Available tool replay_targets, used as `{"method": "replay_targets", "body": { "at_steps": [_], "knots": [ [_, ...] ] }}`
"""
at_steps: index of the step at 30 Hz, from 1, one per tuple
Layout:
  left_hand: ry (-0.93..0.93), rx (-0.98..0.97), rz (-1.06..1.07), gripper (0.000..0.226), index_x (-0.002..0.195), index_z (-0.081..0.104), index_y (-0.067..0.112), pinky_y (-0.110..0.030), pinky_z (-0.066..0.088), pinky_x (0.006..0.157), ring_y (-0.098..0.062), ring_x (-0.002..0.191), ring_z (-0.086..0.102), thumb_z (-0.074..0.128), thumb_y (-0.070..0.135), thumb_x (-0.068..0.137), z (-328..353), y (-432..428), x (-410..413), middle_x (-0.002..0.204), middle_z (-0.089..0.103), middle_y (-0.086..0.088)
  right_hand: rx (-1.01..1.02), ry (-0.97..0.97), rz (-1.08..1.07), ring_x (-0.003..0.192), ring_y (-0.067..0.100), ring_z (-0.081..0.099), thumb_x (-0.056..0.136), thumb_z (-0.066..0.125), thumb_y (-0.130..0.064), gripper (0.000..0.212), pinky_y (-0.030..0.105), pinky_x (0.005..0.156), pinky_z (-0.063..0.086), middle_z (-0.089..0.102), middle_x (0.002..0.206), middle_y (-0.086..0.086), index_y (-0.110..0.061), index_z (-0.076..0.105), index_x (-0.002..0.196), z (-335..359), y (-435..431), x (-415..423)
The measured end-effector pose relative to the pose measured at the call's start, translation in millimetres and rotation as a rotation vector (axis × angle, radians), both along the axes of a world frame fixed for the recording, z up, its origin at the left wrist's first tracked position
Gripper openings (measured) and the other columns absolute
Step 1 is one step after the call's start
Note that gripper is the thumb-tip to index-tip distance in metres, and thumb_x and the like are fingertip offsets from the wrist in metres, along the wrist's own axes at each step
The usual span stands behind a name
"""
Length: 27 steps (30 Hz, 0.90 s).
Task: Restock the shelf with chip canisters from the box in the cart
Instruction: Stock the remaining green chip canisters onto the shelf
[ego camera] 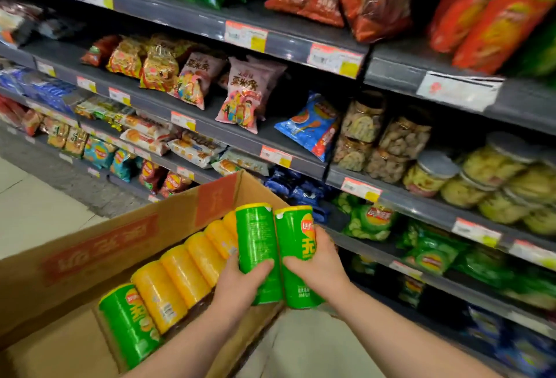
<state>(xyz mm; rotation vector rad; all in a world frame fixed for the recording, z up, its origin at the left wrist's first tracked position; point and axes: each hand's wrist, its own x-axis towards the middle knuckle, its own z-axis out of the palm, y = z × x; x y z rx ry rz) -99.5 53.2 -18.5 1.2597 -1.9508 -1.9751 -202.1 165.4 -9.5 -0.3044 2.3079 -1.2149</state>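
Observation:
Two green chip canisters stand upright side by side above the right edge of the open cardboard box [99,245]. My left hand [240,281] grips the left green canister [258,239] from below. My right hand [319,260] wraps the right green canister [296,245], whose logo faces me. Inside the box lies a row of several yellow canisters [180,272] on their sides, with one more green canister [129,323] at the near end. The shelf [361,242] with green chip bags runs just right of the held canisters.
Grey shelves of snack bags rise ahead and to the right, with price tags on each edge. Clear jars of snacks [469,179] stand on the right middle shelf. Pale floor tiles [33,212] show at the left, beyond the box flap.

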Motion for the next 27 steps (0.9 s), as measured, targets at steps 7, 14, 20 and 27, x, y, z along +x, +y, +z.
{"method": "replay_targets", "body": {
  "at_steps": [7, 14, 20, 27],
  "knots": [
    [0.060, -0.013, -0.159, 0.044, 0.105, 0.058, 0.018, -0.029, 0.051, 0.072, -0.016, 0.082, 0.064, 0.077, 0.037, 0.071, 25.8, 112.8, -9.5, 0.098, 0.068, -0.004, -0.035, 0.053, -0.203, 0.093, 0.016, 0.061, 0.048, 0.067, -0.037, 0.061, 0.034, 0.081, 0.052, 0.062, 0.101, 0.001, -0.035, 0.047, 0.105, 29.1, 137.6, 23.0],
    [0.120, 0.055, -0.417, 0.044, 0.101, 0.059, 0.018, -0.022, 0.052, 0.062, -0.014, 0.080, 0.067, 0.077, 0.037, 0.066, 44.5, 271.2, 5.4, 0.093, 0.069, -0.003, -0.027, 0.096, -0.443, 0.084, 0.012, 0.063, 0.050, 0.069, -0.035, 0.066, 0.029, 0.075, 0.054, 0.063, 0.098, 0.001, -0.024, 0.050, 0.112, 54.6, 308.0, 74.1],
    [0.151, 0.120, -0.619, 0.034, 0.108, 0.062, 0.014, -0.024, 0.050, 0.063, -0.015, 0.082, 0.070, 0.073, 0.027, 0.079, 51.4, 381.8, 14.5, 0.094, 0.073, -0.002, -0.040, 0.127, -0.642, 0.090, 0.014, 0.064, 0.044, 0.066, -0.045, 0.070, 0.039, 0.082, 0.055, 0.063, 0.102, 0.001, -0.034, 0.049, 0.111, 66.4, 423.8, 113.6],
    [0.204, 0.142, -0.780, 0.023, 0.104, 0.058, 0.017, -0.013, 0.046, 0.050, -0.007, 0.075, 0.065, 0.069, 0.020, 0.084, 71.8, 464.3, 14.6, 0.090, 0.068, 0.003, -0.043, 0.188, -0.795, 0.086, 0.013, 0.063, 0.066, 0.076, -0.021, 0.050, 0.027, 0.073, 0.050, 0.064, 0.099, 0.000, -0.029, 0.047, 0.106, 81.7, 505.4, 136.3]
  ]
}}
